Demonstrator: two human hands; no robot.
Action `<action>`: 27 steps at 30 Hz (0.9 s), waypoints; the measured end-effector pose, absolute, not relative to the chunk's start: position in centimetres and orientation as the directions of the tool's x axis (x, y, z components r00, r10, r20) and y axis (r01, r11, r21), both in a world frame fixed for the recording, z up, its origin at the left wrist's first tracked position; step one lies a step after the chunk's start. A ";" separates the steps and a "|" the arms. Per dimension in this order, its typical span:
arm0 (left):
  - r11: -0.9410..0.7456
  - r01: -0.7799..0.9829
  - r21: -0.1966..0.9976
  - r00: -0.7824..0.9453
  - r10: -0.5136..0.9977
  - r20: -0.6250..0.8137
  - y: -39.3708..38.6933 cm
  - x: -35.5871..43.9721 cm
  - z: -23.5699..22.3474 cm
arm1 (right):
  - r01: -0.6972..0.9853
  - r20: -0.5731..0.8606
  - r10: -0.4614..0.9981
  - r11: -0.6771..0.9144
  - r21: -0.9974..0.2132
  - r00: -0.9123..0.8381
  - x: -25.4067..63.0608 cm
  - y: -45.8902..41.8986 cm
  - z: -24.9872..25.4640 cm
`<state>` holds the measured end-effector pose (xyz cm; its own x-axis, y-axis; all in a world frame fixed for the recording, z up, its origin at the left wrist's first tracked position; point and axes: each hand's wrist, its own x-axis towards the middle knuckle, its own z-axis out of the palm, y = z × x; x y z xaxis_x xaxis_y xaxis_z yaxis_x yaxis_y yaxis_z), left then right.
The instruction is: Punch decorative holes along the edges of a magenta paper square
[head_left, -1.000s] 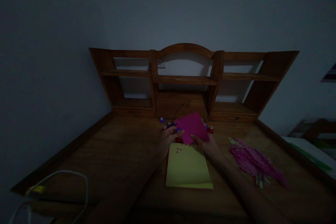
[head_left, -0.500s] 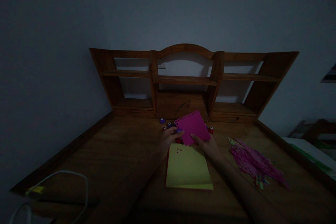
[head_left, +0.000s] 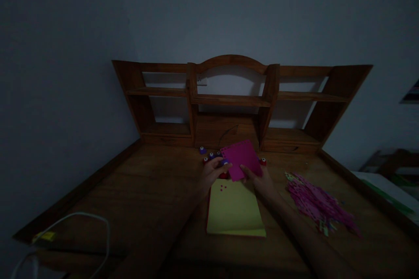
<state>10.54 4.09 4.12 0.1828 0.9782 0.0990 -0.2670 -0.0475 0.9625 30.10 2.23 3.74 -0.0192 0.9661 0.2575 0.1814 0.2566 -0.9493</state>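
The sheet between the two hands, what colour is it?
The sheet is deep magenta-pink, seen best in the head view.

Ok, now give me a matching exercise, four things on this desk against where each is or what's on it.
1. Pink sheet
2. Purple gadget at the sheet's edge
3. Yellow pad
4. Mostly pink strips

A. Bears small pink bits
B. In the left hand
C. Heaped right of the pad
D. Held by the right hand

Pairs: 1-D, 2-B, 3-A, 4-C
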 end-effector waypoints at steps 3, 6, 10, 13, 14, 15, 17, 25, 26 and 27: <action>-0.067 -0.307 0.949 0.196 0.972 0.132 4.1 10.7 3.7 | 0.159 0.250 0.968 0.243 -0.957 0.024 30.3 2.3 3.7; -0.049 -0.389 0.920 0.163 0.979 0.121 4.3 10.7 3.4 | 0.119 0.238 0.969 0.228 -0.966 0.070 30.4 2.5 3.6; 0.007 -0.483 0.876 0.110 0.993 0.053 4.8 10.4 3.4 | 0.048 0.231 0.964 0.227 -0.973 0.132 30.7 2.8 3.4; 0.102 -0.516 0.851 0.123 0.991 -0.045 5.1 10.1 3.5 | 0.044 0.231 0.963 0.227 -0.973 0.136 30.8 3.0 3.3; 0.134 -0.523 0.842 0.131 0.989 -0.076 5.2 9.9 3.6 | 0.045 0.234 0.962 0.230 -0.972 0.141 30.8 3.0 3.2; 0.160 -0.529 0.834 0.138 0.985 -0.101 5.3 9.8 3.6 | 0.046 0.238 0.960 0.233 -0.971 0.147 30.8 3.0 3.2; 0.191 -0.535 0.823 0.143 0.981 -0.135 5.3 9.7 3.6 | 0.055 0.252 0.954 0.246 -0.968 0.162 30.7 3.0 3.2; 0.223 -0.513 0.829 0.113 0.975 -0.192 5.3 9.6 3.9 | 0.104 0.270 0.951 0.257 -0.961 0.147 30.5 2.4 3.9; 0.221 -0.520 0.825 0.107 0.975 -0.193 5.2 9.6 4.0 | 0.103 0.264 0.953 0.251 -0.962 0.146 30.5 2.4 4.0; 0.219 -0.527 0.821 0.103 0.976 -0.194 5.2 9.6 4.1 | 0.100 0.260 0.954 0.247 -0.964 0.148 30.5 2.3 4.1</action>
